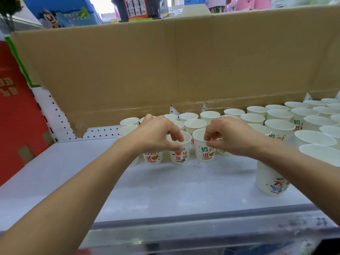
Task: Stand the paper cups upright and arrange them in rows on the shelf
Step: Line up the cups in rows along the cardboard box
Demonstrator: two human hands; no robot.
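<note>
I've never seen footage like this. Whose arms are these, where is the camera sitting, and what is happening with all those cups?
No machine here: these are a person's two bare arms, filmed by one wide-angle camera worn on the head, looking forward and down. The left hand pinches the rim of the left cup; the right hand pinches the rim of the right cup beside it. Both cups are upright on a white shelf, in front of rows of more white cups. A cardboard sheet lines the back.
</note>
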